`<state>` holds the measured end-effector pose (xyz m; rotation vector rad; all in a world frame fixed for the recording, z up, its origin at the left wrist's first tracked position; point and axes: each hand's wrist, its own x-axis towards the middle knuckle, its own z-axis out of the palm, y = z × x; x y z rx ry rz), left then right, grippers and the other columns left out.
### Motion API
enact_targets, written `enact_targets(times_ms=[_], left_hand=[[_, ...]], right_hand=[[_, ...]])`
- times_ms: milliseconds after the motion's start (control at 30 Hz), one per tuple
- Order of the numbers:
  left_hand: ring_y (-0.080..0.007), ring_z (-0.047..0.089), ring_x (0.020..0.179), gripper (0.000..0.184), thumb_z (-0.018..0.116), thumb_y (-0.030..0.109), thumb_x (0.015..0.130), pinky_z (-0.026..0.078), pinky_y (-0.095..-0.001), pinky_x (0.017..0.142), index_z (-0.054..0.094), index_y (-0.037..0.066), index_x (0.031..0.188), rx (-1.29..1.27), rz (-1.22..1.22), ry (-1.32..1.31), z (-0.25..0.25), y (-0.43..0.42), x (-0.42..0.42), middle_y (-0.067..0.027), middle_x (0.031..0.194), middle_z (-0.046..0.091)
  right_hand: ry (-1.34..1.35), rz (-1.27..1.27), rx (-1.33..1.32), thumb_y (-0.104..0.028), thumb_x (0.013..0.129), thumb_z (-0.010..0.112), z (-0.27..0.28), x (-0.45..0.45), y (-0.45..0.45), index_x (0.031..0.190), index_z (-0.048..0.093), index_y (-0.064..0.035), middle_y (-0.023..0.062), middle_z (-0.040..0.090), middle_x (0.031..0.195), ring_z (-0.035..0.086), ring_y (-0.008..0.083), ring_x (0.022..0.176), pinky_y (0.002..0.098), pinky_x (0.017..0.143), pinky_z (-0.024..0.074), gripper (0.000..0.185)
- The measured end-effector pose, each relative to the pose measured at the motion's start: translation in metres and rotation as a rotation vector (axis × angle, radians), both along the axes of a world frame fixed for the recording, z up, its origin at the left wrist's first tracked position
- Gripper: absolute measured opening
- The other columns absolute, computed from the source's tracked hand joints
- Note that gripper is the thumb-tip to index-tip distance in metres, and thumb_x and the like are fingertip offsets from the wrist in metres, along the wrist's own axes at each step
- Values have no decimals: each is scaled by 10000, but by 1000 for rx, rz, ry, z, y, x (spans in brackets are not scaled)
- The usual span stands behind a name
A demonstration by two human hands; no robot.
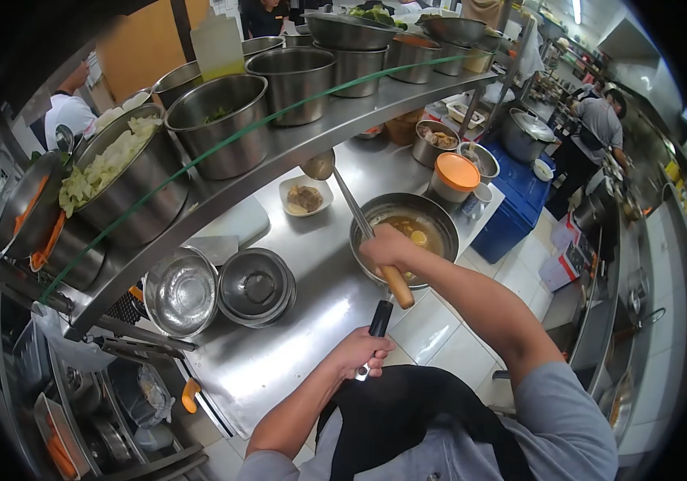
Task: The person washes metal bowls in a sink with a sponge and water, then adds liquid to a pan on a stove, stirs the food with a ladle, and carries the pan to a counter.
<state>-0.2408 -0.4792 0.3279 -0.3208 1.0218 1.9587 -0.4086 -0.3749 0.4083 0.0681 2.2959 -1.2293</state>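
Note:
My right hand (387, 247) is closed around a ladle (351, 196). Its wooden end points back toward me, and its metal scoop hangs up and left, just under the shelf edge. Below that hand is a round pan (442, 215) with brown liquid and a yellowish round piece in it. My left hand (359, 353) grips a black handle (379, 319) with a metal tip, close to my apron. The handle lines up with the pan, though I cannot see the join. A white bowl (326, 191) holding brown food stands left of the pan, near the ladle's scoop.
Stacked metal bowls (257, 287) and a shiny bowl (181, 293) sit on the steel counter (311, 309). An orange-lidded tub (456, 172) stands beyond the pan. Overhead, a shelf (235, 180) carries metal containers. A blue cooler (512, 188) is at right; another person (600, 120) works farther off.

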Motion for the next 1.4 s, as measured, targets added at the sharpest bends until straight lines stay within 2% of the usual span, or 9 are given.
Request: enact_targets(times_ms=[133,200,400,533,600,800,1067,1167,1400], left_hand=[[-54,379,402,226,617,47,876,352,-262,380,408,113,818,5,1,-14,-3,-3,3,31,594,415],[-51,375,401,220,616,43,875,349,-261,380,414,109,821,7,16,-24,0,-4,4,32,590,414],[-51,366,397,207,610,44,876,341,-257,379,425,109,809,-33,34,-37,-2,-9,4,28,591,421],[-57,361,393,216,611,30,863,334,-261,374,420,107,797,-38,43,-4,0,-14,7,17,589,428],[-61,360,390,223,612,23,859,331,-261,373,416,106,792,-34,36,-11,1,-14,6,13,586,430],[-70,358,384,231,613,11,854,327,-265,372,412,101,783,-104,54,30,6,-8,4,4,587,434],[-78,370,389,233,608,-7,844,346,-277,368,407,91,776,-160,1,92,4,2,-2,-9,591,438],[-85,381,390,230,608,-11,840,348,-278,368,409,88,778,-151,1,94,1,8,-5,-15,594,444],[-95,387,392,219,613,-10,826,371,-288,382,413,68,781,-208,-11,147,-2,19,-7,-21,582,442]], right_hand=[[-226,-53,-360,-59,766,548,-13,-20,7,712,521,5,101,518,559,537,205,433,344,417,494,88],[-397,-80,-602,-109,821,554,-6,-17,14,819,504,-81,24,501,581,472,122,419,263,394,385,58],[-471,-37,-779,-109,829,544,12,16,47,871,499,-97,10,484,574,454,104,407,247,381,353,63],[-120,42,-381,-134,887,532,42,78,113,823,493,-43,42,491,598,516,151,404,315,394,427,118],[-50,77,-6,-115,868,529,60,108,143,827,479,-10,55,501,634,543,169,420,327,406,453,123],[-53,-68,276,-61,783,547,56,140,181,829,465,23,97,515,613,567,208,434,351,429,490,126],[-112,-69,225,-52,783,553,12,150,197,818,457,11,111,518,615,571,216,432,370,403,486,120],[-202,-65,100,-13,775,549,24,177,205,826,444,-19,56,468,598,538,169,414,330,382,451,117],[-87,-222,208,-25,771,550,44,196,225,810,445,-22,51,465,590,531,167,423,324,387,450,113]])
